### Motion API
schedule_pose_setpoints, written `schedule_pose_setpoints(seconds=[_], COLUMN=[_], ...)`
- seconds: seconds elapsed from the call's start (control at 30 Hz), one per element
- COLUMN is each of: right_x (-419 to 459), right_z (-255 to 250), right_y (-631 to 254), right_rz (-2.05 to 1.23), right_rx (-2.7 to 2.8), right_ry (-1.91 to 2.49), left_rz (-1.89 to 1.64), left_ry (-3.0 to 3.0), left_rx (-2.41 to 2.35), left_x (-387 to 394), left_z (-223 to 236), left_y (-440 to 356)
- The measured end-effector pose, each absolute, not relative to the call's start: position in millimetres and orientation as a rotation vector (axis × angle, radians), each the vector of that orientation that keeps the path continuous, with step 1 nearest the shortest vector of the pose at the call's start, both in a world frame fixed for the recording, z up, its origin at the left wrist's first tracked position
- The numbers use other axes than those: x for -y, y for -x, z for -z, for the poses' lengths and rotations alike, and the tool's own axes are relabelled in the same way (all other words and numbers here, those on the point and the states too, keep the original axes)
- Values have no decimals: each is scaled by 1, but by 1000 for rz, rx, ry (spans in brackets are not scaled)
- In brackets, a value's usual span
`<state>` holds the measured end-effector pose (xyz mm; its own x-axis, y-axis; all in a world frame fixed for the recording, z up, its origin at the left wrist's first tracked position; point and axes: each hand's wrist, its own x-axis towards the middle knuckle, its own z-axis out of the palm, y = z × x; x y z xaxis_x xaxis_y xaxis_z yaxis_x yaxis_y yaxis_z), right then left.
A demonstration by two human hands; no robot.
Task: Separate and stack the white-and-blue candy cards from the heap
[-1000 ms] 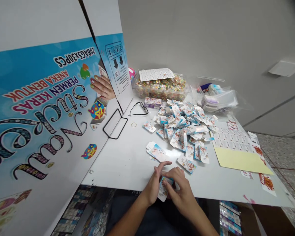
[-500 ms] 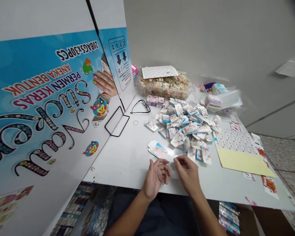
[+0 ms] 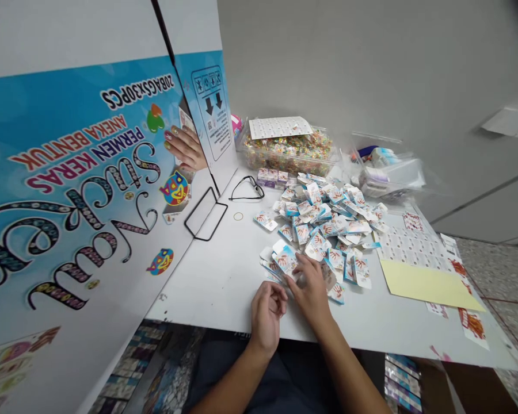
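Observation:
My right hand [image 3: 309, 286] reaches over the near edge of the pile and pinches a small flat printed carton [image 3: 285, 259], lifted at one end over others. Beneath that carton lie more flat cartons [image 3: 268, 265], partly covered. My left hand [image 3: 266, 313] hovers beside it near the table's front edge, fingers loosely bent and nothing visible in them. Close to my right wrist, a small blue-and-white carton [image 3: 336, 293] rests on the table. Beyond my hands spreads a heap of small folded cartons [image 3: 323, 213] with a red hand print.
A large printed box [image 3: 90, 172] stands along the left. Eyeglasses [image 3: 248, 188] and a rubber band [image 3: 239, 216] lie near it. Behind the heap sit a clear tub of wrapped candies [image 3: 285, 152] and a tub of packets [image 3: 391, 172]. Sticker sheets [image 3: 414, 247] and yellow paper [image 3: 429, 284] lie right.
The carton between my hands went from them to the heap's near side. My right hand then moved left and took hold of a flat carton. My left hand stayed near the edge.

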<state>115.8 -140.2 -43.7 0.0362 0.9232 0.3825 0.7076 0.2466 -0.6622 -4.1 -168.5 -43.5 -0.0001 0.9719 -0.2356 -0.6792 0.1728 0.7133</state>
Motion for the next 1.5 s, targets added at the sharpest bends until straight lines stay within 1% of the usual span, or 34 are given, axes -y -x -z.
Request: schedule_pose_setpoints(seconds=[0.1, 0.17, 0.3, 0.37, 0.5, 0.63, 0.8, 1.0, 1.27, 1.4, 1.5], right_x=[161, 178, 205, 213, 220, 219, 207, 199, 194, 191, 192], right_z=[37, 31, 26, 27, 29, 19, 8, 14, 11, 5, 5], right_y=[-119, -122, -127, -130, -128, -122, -121, -124, -125, -125, -120], right_rz=[-344, -378, -390, -332, -240, -315, -484, -371, -523, -504, -455], right_rx=[1625, 1713, 2105, 2128, 2047, 2107, 2150, 2277, 1919, 2092, 2231], right_ry=[1440, 1367, 1228, 1187, 1278, 1406, 1420, 1392, 1276, 1271, 1337], left_rz=[-1401, -1377, -1118, -1016, -903, -828, -841, -801, -918, -897, -907], left_ry=[-480, -490, -585, -647, -622, -594, -476, -351, -451, -372, -366], left_rx=[-828, -774, -628, -615, -632, -672, -752, -416, -570, -517, -581], left_x=[168, 168, 168, 168, 169, 171, 172, 171, 173, 172, 170], left_z=[43, 43, 47, 51, 56, 56, 52, 52, 53, 52, 55], left_y=[4, 6, 14, 18, 20, 20, 18, 16, 15, 13, 14])
